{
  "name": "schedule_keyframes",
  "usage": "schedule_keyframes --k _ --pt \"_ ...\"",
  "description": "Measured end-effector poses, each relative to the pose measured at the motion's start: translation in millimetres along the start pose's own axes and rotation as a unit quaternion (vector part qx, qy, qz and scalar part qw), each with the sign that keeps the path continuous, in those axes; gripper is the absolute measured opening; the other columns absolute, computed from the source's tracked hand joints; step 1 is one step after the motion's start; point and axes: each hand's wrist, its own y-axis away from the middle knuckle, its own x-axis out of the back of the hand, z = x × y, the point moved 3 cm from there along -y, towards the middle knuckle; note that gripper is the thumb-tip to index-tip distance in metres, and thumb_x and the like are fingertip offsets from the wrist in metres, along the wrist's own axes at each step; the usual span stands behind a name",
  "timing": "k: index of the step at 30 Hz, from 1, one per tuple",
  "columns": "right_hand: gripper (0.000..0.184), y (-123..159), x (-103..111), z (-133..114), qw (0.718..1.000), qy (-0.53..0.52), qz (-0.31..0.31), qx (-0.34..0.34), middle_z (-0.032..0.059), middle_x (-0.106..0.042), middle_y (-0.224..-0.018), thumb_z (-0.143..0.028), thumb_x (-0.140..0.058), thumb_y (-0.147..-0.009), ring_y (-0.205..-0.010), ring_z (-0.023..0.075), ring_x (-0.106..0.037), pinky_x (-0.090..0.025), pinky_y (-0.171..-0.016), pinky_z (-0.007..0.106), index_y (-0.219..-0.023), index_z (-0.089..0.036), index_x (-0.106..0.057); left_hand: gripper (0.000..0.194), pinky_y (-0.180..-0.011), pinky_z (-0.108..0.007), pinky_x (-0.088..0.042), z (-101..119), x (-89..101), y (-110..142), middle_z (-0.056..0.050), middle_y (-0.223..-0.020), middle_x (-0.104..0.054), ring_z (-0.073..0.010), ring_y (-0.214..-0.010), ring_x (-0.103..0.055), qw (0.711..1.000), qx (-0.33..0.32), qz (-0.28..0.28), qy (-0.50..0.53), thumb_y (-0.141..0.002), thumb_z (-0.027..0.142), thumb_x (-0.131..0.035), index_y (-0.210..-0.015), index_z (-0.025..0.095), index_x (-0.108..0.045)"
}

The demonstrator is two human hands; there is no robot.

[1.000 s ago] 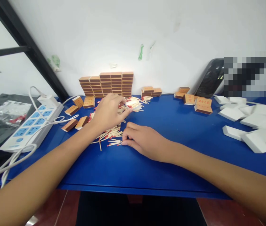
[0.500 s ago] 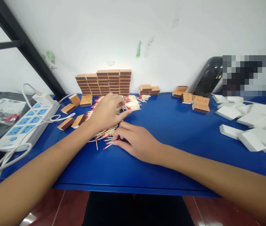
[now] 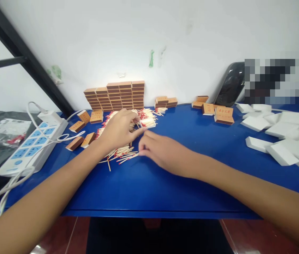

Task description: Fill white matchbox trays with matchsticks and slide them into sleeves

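My left hand (image 3: 123,127) reaches over a pile of red-tipped matches (image 3: 119,152), thumb and fingers closed around the near end of a small white matchbox tray (image 3: 151,125). Matches lie inside the tray, and its near part is hidden by the fingers. Just to the right and nearer to me, my right hand (image 3: 162,150) is closed in a pinch at the pile's edge. A match (image 3: 132,156) runs from its fingertips toward the loose ones; whether more are held is hidden.
Behind the pile, stacked matchboxes (image 3: 120,97) stand against the wall. More matchboxes (image 3: 223,115) lie right of centre and at left. White empty-looking trays (image 3: 284,155) are heaped at right. A white power strip (image 3: 33,148) with cables lies at left on the blue table (image 3: 165,197).
My right hand has moved slightly right and up, away from the loose matches, still pinched. My left hand stays on the tray. The whole view has shifted a little.
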Motion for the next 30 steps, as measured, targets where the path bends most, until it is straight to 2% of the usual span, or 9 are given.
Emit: schedule_keyframes --k 4,6,8,15,21,30 --pt "0.011 5 29 33 0.993 0.064 0.085 -0.059 0.0095 -0.064 -0.112 -0.023 -0.053 -0.112 -0.091 0.0231 -0.063 -0.046 -0.082 0.036 -0.105 -0.020 -0.061 0.033 -0.087 -0.042 -0.048 2 -2.7 0 -0.009 -0.100 -0.076 -0.0292 -0.097 -0.067 1.000 -0.022 -0.021 0.007 -0.099 0.052 -0.071 -0.100 0.019 -0.070" --pt "0.010 5 35 46 0.987 0.108 0.097 -0.075 0.0109 -0.064 -0.112 -0.023 -0.053 -0.111 -0.091 0.0249 -0.062 -0.045 -0.081 0.036 -0.106 -0.019 -0.060 0.033 -0.085 -0.041 -0.048 3 -4.3 0 -0.009 -0.100 -0.076 -0.0282 -0.095 -0.067 0.999 -0.032 -0.019 0.010 -0.099 0.051 -0.072 -0.099 0.019 -0.070" --pt "0.010 4 33 52 0.983 0.137 0.085 -0.090 0.0120 -0.064 -0.112 -0.024 -0.053 -0.110 -0.090 0.0255 -0.062 -0.044 -0.079 0.036 -0.106 -0.018 -0.060 0.032 -0.085 -0.040 -0.047 6 -5.4 1 -0.008 -0.099 -0.076 -0.0275 -0.095 -0.067 0.999 -0.043 -0.015 0.012 -0.099 0.051 -0.072 -0.098 0.019 -0.070" --pt "0.014 -1 26 49 0.976 0.179 0.044 -0.120 0.0140 -0.066 -0.114 -0.022 -0.050 -0.112 -0.092 0.0250 -0.064 -0.045 -0.080 0.035 -0.108 -0.016 -0.061 0.034 -0.083 -0.039 -0.047 16 -6.1 1 -0.007 -0.097 -0.073 -0.0264 -0.093 -0.066 0.997 -0.066 -0.036 0.023 -0.100 0.052 -0.072 -0.098 0.019 -0.068" --pt "0.012 1 29 58 0.978 0.176 0.031 -0.104 0.0130 -0.067 -0.112 -0.023 -0.052 -0.111 -0.089 0.0245 -0.063 -0.044 -0.077 0.035 -0.106 -0.017 -0.061 0.032 -0.083 -0.038 -0.048 18 -4.6 2 -0.007 -0.099 -0.072 -0.0264 -0.094 -0.066 0.996 -0.067 -0.043 0.034 -0.099 0.050 -0.075 -0.100 0.018 -0.069" --pt "0.010 2 25 56 0.984 0.156 0.029 -0.085 0.0133 -0.068 -0.110 -0.019 -0.052 -0.108 -0.093 0.0259 -0.065 -0.044 -0.079 0.035 -0.106 -0.018 -0.062 0.030 -0.082 -0.038 -0.048 18 -6.3 2 -0.007 -0.098 -0.071 -0.0268 -0.094 -0.065 0.996 -0.068 -0.051 0.027 -0.098 0.047 -0.076 -0.099 0.019 -0.068"
